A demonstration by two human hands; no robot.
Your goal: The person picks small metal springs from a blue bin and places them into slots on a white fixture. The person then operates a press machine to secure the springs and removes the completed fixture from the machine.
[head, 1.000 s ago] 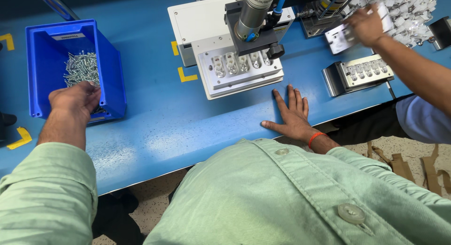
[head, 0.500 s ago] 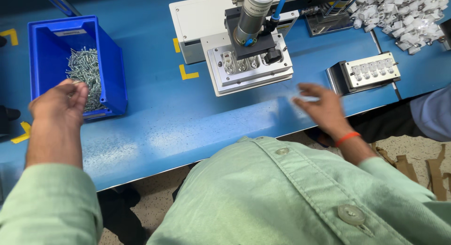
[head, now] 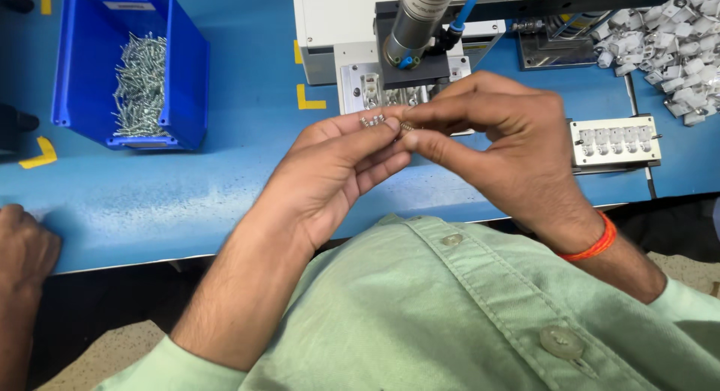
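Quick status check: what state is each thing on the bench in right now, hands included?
Left hand: raised over the bench, a few small screws on its fingertips.
Right hand: pinching one screw at the left fingertips.
Blue bin: open, partly filled with screws.
Press head: above the fixture.
Small tray: on the bench, slots loaded.
White parts: loose pile, far right.
Another person's hand: resting on the bench edge.

Bright metal screws (head: 382,122) glint between the fingertips of my left hand (head: 334,170) and right hand (head: 499,140). More lie heaped in a glossy blue plastic bin (head: 187,68). My worktable (head: 187,188) is matt blue, scuffed pale near its edge. The press cylinder (head: 416,20) is brushed metal, my shirt (head: 450,316) soft green cloth, my wristband (head: 596,245) orange thread.
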